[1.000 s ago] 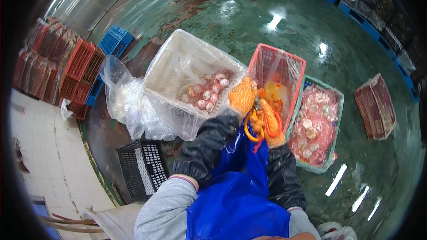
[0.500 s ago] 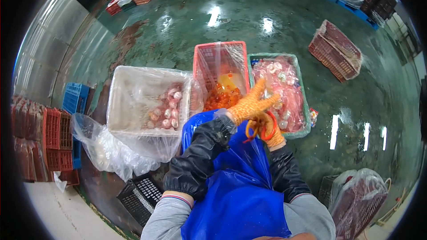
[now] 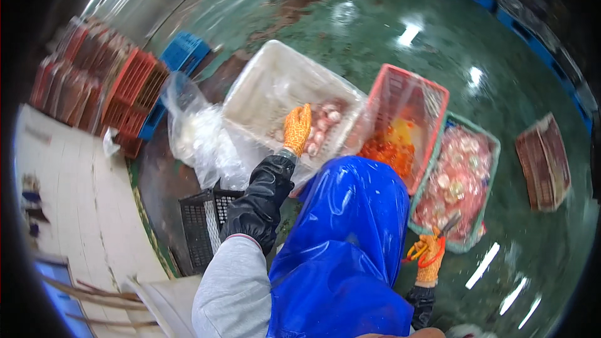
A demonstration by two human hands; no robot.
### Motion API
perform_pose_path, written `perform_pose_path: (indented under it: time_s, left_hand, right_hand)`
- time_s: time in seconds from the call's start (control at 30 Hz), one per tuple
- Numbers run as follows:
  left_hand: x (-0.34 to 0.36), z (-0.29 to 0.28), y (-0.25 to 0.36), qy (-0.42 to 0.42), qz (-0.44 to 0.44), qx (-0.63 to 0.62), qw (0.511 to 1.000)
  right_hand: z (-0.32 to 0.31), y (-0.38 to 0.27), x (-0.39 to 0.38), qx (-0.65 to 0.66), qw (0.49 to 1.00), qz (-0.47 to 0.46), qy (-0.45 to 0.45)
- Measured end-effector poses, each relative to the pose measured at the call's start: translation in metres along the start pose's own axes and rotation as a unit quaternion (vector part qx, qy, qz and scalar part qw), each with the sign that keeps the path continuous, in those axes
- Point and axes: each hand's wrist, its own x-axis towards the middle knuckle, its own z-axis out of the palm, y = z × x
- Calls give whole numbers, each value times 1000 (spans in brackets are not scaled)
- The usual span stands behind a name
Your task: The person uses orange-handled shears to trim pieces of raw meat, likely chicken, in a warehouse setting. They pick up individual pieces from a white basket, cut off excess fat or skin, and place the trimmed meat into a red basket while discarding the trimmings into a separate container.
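Observation:
My left hand (image 3: 297,128), in an orange patterned glove, is over the white crate (image 3: 255,66). Its fingers are pressed together, and whatever they may hold is hidden. Close by them lie several round, pale pink wet pieces (image 3: 321,126). Scissors (image 3: 449,223) with red-orange handles are in my right hand (image 3: 429,260), gloved alike, at the near end of the green crate (image 3: 494,156). Their blades point away over soft pink pieces (image 3: 460,166) in that crate. Between the two crates stands a red crate (image 3: 446,97) with glossy orange pieces (image 3: 391,150) and clear film.
Bunched clear plastic (image 3: 210,141) and a black crate (image 3: 197,231) lie left of the white crate. Stacked red crates (image 3: 128,103) and a blue crate (image 3: 184,53) stand farther left. A brown-red crate (image 3: 543,163) sits on the wet green floor at right.
My left hand has moved left from the green crate to the white one, its spread fingers now together. My right hand has drawn back nearer with the scissors. The view has turned left.

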Motion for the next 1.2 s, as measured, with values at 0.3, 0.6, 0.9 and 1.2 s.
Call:
perform_pose_path:
  time_s: [0.3,0.6,0.9,1.2]
  left_hand:
    - [35,16,70,-238,-167,-762,579]
    - [49,25,135,-220,-180,-790,543]
    - [-25,75,79,20,-119,-853,508]
    - [-49,-28,-48,-54,-179,-846,-499]
  right_hand:
    - [22,-9,25,24,998,5,-63]
    - [28,-9,22,8,999,26,-47]
    - [85,-14,8,-95,986,2,-134]
    - [147,-40,-21,-346,875,-274,-198]
